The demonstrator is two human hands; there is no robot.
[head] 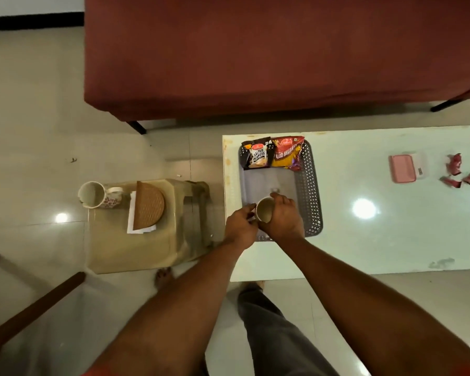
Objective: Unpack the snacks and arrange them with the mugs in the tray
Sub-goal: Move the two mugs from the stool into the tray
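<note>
Far left, a floral mug [98,195] stands on the beige stool [136,248], just beside a woven basket [148,206] lying on white paper. Moving in, the left hand [240,226] pinches the near-left side of a plain mug [264,210], fingers curled in. The right hand [284,218] wraps the other side, fingers curved round its wall. The mug sits upright at the near end of the grey tray [307,185] on the desk [391,226]. At the tray's far end lie the peanut packet [257,154] and bhujia packet [285,153], touching. Further right are a pink box [402,168] and torn wrappers [459,172].
</note>
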